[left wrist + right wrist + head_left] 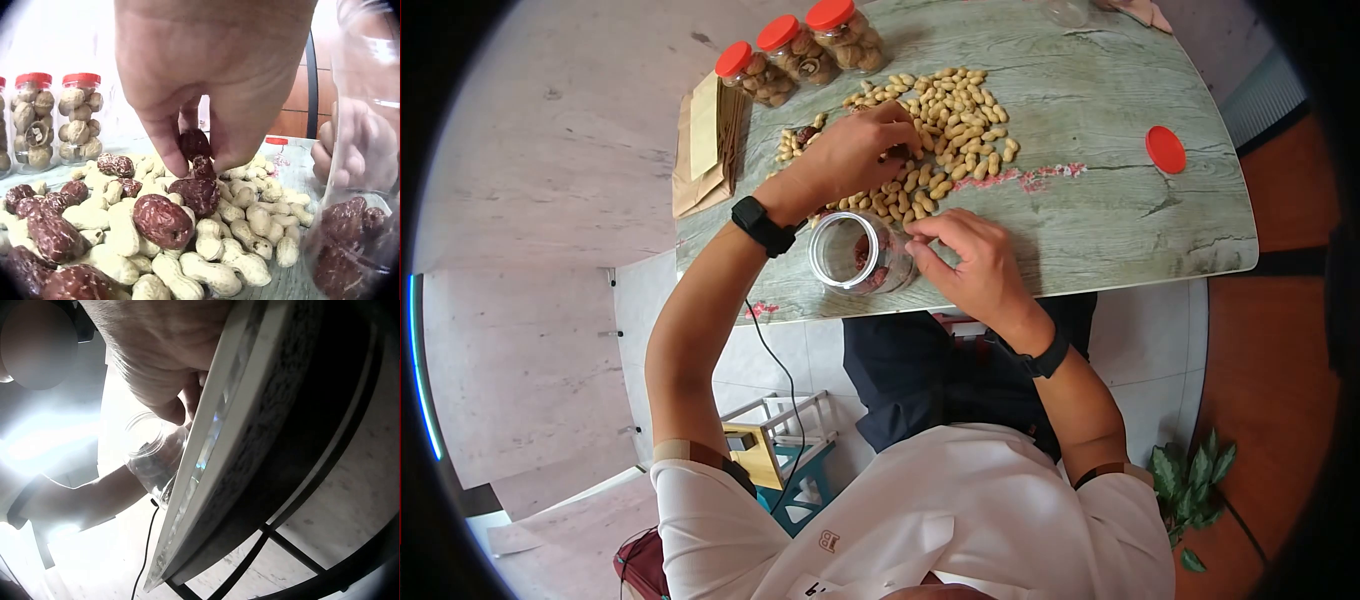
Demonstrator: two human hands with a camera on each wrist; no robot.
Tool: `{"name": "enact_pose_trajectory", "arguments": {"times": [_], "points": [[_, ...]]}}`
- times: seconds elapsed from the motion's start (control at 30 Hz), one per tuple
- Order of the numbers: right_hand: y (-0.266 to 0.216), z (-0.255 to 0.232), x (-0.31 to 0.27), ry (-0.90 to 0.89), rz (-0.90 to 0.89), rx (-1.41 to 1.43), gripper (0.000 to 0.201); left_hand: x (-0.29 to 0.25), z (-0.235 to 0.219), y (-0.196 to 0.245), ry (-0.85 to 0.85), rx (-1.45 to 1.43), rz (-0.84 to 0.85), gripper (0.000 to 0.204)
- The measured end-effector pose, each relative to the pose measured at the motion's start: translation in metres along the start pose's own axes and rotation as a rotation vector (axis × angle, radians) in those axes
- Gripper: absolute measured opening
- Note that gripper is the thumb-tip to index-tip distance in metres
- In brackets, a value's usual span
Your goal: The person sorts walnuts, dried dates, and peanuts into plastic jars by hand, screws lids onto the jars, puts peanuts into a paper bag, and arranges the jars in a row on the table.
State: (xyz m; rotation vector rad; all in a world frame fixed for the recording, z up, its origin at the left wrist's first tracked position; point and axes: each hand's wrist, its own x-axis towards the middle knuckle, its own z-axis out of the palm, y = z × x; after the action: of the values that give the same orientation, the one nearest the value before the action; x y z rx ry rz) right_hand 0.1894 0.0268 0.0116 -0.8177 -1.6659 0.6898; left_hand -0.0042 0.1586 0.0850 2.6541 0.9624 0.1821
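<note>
Over the pile of peanuts (960, 120), my left hand (855, 150) reaches down with thumb and fingers together. Its fingertips pinch a dark, wrinkled red date (195, 144), just above other red dates (164, 222) lying among the peanuts. A clear plastic jar (840, 282) stands without its lid near the table's front edge, several red dates (344, 231) inside it. Beside the jar's right side is my right hand (980, 265), its fingers loosely bent and the thumb and index fingertips right at the jar wall.
Three red-lidded jars of walnuts (805, 60) stand at the back left, near stacked brown paper bags (705, 145). A red lid (1166, 149) lies on the right part of the table (1120, 220). A black cable (785, 370) hangs below the front edge.
</note>
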Motion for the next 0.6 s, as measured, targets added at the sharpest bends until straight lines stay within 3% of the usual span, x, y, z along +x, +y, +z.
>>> {"name": "enact_pose_trajectory", "arguments": {"times": [0.3, 0.4, 0.47, 0.6], "points": [[0.002, 0.002, -0.001, -0.001, 0.007, -0.022, 0.015, 0.0, -0.004, 0.002, 0.021, 0.023, 0.031, 0.029], [0.004, 0.006, 0.0, 0.059, -0.043, -0.011, 0.013, -0.008, -0.021, 0.005, 0.118, -0.124, -0.039, 0.03], [0.004, 0.004, 0.001, 0.045, -0.029, -0.015, 0.013, -0.02, -0.042, 0.018, 0.244, -0.43, -0.059, 0.032], [0.001, 0.004, 0.0, 0.023, 0.011, -0.011, 0.012, -0.058, -0.081, 0.067, 0.307, -0.461, 0.02, 0.036]]}}
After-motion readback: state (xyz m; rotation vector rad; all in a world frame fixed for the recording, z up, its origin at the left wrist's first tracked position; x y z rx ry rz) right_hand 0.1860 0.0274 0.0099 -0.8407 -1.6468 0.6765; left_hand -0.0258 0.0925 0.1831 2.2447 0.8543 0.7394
